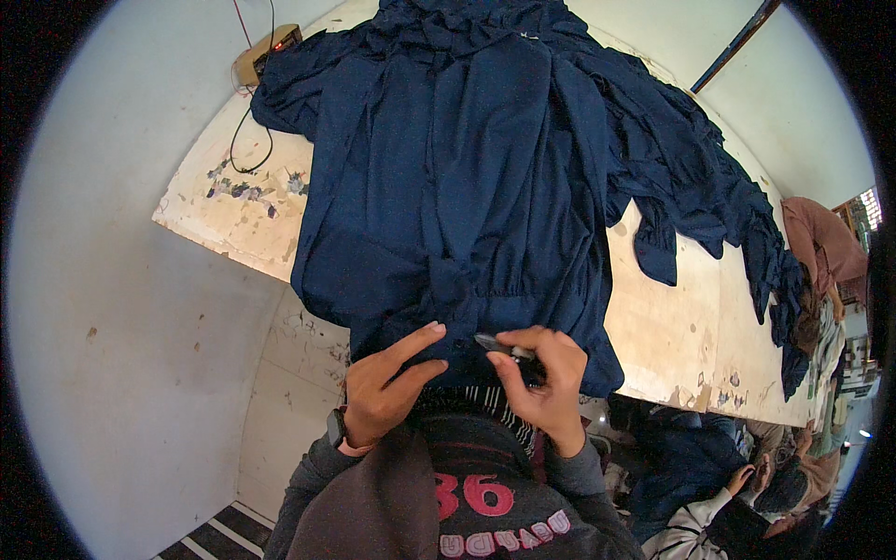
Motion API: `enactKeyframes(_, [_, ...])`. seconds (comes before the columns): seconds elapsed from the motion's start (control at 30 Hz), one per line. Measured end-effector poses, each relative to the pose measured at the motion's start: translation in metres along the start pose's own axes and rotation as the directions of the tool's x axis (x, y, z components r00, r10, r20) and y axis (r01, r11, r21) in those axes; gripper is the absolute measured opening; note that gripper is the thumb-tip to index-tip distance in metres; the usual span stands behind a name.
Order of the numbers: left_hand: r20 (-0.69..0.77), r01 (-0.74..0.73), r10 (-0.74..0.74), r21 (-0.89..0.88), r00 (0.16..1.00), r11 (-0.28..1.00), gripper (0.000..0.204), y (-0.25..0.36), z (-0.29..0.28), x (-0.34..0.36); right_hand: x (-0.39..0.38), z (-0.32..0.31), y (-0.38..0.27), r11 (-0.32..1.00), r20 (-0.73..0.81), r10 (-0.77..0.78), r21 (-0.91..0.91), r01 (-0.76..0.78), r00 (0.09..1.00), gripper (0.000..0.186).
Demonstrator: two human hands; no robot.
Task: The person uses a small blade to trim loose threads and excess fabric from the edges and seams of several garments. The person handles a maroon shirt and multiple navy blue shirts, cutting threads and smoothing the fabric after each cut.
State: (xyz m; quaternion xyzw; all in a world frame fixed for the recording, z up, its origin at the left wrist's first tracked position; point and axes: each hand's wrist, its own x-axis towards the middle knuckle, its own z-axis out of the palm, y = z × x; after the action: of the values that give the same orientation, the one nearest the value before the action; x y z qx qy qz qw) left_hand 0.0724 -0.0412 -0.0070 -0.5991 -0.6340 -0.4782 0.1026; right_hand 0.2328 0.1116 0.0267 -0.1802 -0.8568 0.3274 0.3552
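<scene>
A navy garment (pixel 485 168) lies spread on the bench (pixel 672 359), its near end by the person. The right hand (pixel 546 373) has its grip closed around a small pointed tool (pixel 491 343) over the cloth; the left hand's (pixel 387 381) fingers are apart. Work seems under way; what is finished or left, I cannot tell. More navy cloth (pixel 686 182) lies rightward.

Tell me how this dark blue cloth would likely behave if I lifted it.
The cloth looks floppy: its loose folds suggest it would sag. Bunched up at the far end, it could feel heavier there. Its near end overhangs the table, so it may slide off.
</scene>
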Motion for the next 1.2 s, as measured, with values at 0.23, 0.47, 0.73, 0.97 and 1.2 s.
enactKeyframes(0.23, [-0.076, -0.016, 0.012, -0.053, 0.997, 0.998, 0.009, -0.002, 0.006, -0.001, 0.012, 0.012, 0.032, 0.933, 0.085, 0.179, 0.300, -0.197, 0.980, 0.019])
enactKeyframes(0.47, [0.041, 0.476, -0.697, -0.759, 0.716, 0.444, 0.023, -0.004, 0.010, -0.005, 0.015, 0.014, 0.011, 0.895, -0.020, 0.294, 0.356, -0.269, 0.955, 0.024])
enactKeyframes(0.73, [0.129, 0.480, -0.697, -0.810, 0.705, 0.336, 0.029, 0.006, 0.010, 0.004, 0.032, 0.023, -0.011, 0.997, 0.078, 0.074, 0.007, -0.075, 0.994, 0.017])
enactKeyframes(0.97, [0.081, 0.437, -0.728, -0.842, 0.681, 0.316, 0.028, 0.000, 0.009, -0.003, 0.016, -0.006, 0.002, 0.898, -0.100, 0.419, 0.190, -0.396, 0.902, 0.027])
enactKeyframes(1.2, [0.146, 0.499, -0.710, -0.806, 0.689, 0.319, 0.029, 0.007, 0.018, -0.006, 0.006, 0.021, -0.008, 0.991, 0.046, 0.114, 0.067, -0.117, 0.992, 0.021])
